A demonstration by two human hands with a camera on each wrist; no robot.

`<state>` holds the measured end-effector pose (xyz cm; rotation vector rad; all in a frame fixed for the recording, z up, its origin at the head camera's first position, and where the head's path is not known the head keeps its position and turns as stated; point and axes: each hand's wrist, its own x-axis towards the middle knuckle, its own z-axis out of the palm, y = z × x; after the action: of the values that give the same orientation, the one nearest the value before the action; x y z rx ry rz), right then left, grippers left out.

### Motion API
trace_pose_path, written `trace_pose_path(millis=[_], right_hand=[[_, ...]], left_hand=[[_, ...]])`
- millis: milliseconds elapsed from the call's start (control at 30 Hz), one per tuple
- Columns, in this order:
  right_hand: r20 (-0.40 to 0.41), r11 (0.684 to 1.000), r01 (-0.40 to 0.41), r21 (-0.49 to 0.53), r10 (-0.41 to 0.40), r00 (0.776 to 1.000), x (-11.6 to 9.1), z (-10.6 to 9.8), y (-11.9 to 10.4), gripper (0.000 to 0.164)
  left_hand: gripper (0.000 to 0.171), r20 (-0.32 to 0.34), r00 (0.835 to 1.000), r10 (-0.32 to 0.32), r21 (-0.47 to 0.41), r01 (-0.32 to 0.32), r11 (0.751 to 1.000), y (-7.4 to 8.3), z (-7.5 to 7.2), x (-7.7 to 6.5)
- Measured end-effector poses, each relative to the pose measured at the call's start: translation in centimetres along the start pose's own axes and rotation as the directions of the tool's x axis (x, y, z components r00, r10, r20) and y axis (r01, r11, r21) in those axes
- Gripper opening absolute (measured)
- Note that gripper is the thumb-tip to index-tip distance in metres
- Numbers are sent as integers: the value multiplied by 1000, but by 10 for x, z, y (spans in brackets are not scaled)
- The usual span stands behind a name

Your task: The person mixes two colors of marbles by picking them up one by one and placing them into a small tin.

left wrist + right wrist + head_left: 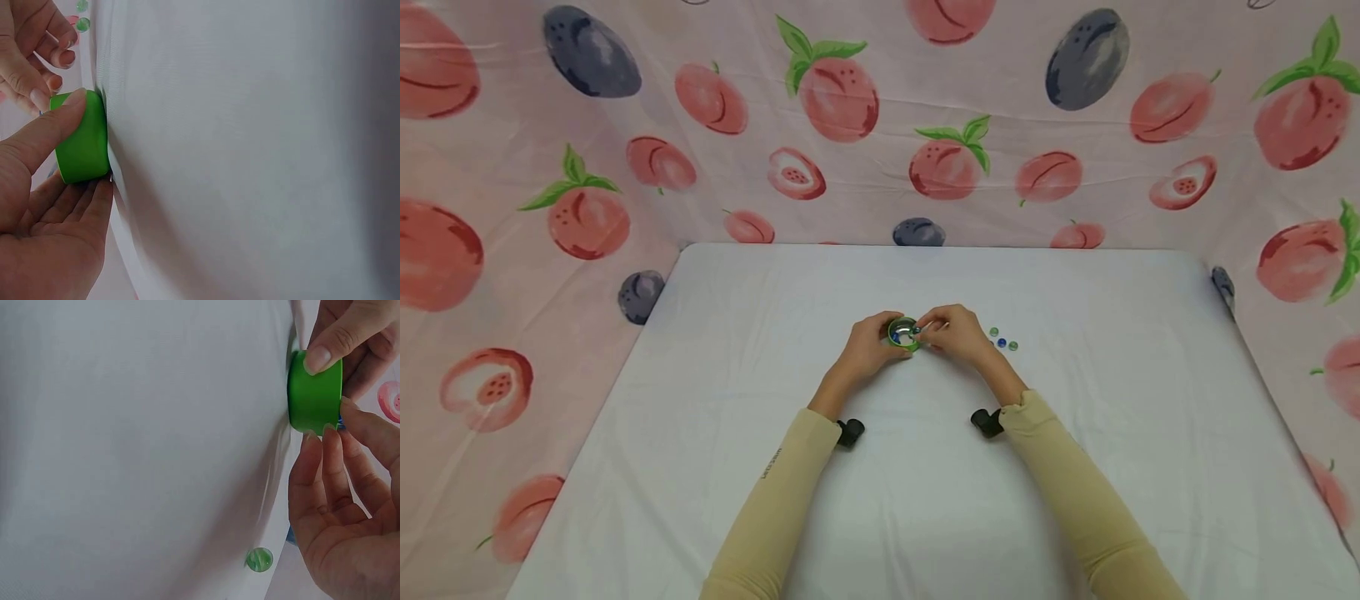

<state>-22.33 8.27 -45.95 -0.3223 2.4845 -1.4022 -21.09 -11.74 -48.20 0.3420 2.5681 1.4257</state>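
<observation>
A small green bowl (913, 346) with a shiny silver inside stands on the white-covered table. My left hand (867, 343) grips its outer wall, with the thumb on the near side and the fingers around the far side, as the left wrist view also shows on the bowl (81, 140). At the bowl's right rim, my right hand (957, 333) pinches a small marble (341, 422) that looks blue and is mostly hidden by the fingertips. Some right fingertips touch the green wall. Inside the bowl lies a blue marble (895, 337).
Just right of my right hand lie a green marble (994, 332), a blue marble (1002, 342) and another green marble (1013, 345). The white tabletop (880, 500) extends all around. Fruit-patterned cloth (865, 200) hangs behind it and at both sides.
</observation>
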Motion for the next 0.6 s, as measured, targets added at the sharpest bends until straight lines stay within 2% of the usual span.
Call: trace_pose_path(millis=[233,600], right_hand=[[0,1000,-7,24,7,1000,-3,0,-2,20],[-21,1000,9,-11,-9,1000,-7,-8,2,21]], left_hand=[[66,1,1000,0,-8,0,1000,-2,0,1],[66,5,1000,-2,2,2,1000,1,-1,0]])
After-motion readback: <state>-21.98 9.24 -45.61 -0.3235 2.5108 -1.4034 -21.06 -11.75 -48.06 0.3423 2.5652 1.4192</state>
